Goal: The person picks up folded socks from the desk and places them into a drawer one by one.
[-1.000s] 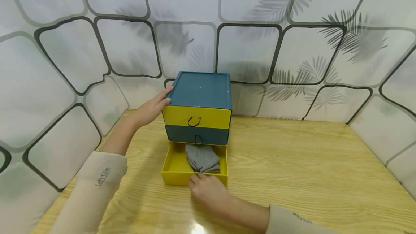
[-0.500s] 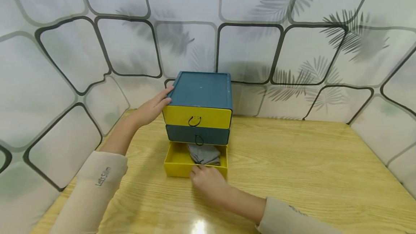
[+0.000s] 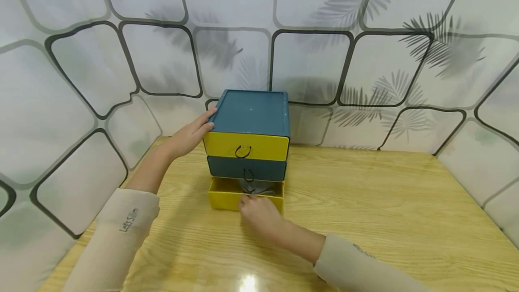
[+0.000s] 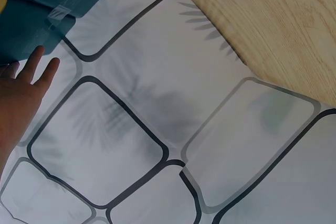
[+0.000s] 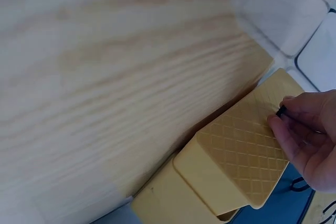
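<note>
A stacked drawer unit [image 3: 253, 114] with a blue top stands on the table. Its lowest yellow drawer [image 3: 223, 201] is partly pulled out, and a folded grey cloth [image 3: 259, 187] lies inside, half hidden under the drawer above. At the front of this drawer, my right hand [image 3: 261, 215] pinches a small black pull loop [image 5: 281, 111] between thumb and fingers, as the right wrist view shows. My left hand [image 3: 188, 136] rests on the unit's upper left edge, fingers extended; the left wrist view also has this hand [image 4: 18, 98] against the blue side.
Above the pulled-out drawer sit a blue drawer [image 3: 227, 167] and a yellow drawer [image 3: 219, 145], both closed, each with a black loop. The wooden table [image 3: 365, 202] spreads to both sides. Patterned fabric [image 3: 308, 66] encloses the back and sides.
The lowest drawer has slid inward, away from me, with my right hand moving along with it. More of the grey cloth is now hidden. My left hand has stayed in place.
</note>
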Demonstrator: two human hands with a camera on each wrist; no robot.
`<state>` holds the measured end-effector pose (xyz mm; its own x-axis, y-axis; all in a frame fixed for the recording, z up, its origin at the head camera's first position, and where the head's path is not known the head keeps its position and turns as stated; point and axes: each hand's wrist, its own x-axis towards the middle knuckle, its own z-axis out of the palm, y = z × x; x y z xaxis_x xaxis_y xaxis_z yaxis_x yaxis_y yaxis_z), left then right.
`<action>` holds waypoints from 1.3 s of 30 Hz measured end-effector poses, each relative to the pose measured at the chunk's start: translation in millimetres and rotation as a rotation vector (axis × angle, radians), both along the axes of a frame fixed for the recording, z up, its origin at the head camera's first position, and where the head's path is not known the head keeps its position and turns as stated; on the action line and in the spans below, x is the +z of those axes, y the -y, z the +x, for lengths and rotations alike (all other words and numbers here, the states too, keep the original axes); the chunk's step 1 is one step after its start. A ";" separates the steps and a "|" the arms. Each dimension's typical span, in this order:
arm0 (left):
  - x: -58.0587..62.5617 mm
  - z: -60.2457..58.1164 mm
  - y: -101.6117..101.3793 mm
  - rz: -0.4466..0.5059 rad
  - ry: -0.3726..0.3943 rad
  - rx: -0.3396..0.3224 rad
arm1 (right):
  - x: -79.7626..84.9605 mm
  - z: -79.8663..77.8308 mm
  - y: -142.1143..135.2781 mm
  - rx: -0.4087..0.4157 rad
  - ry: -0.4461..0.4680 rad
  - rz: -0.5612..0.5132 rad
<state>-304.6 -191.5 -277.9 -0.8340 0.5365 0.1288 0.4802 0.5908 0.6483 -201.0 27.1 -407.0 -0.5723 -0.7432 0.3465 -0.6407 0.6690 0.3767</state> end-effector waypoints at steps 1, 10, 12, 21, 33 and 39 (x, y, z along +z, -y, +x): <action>-0.4 -0.1 -0.1 0.003 -0.001 0.000 | 0.3 -2.2 0.1 -0.007 -0.006 0.006; -0.8 -0.6 0.0 0.002 -0.003 0.014 | -3.6 -23.8 0.5 -0.036 -0.029 0.010; -1.1 -1.1 -0.4 0.005 -0.003 0.018 | -3.4 -26.5 0.1 -0.030 -0.026 0.004; -0.4 -1.7 -1.8 0.002 0.002 0.017 | -2.9 -34.0 -0.5 -0.074 -0.044 0.008; 1.2 -0.1 -0.3 -0.071 -0.158 0.054 | 1.0 -14.2 -23.4 -0.032 0.163 -0.094; 14.5 27.8 -24.6 -0.079 -0.485 0.130 | 14.5 13.7 -83.1 0.000 0.332 -0.231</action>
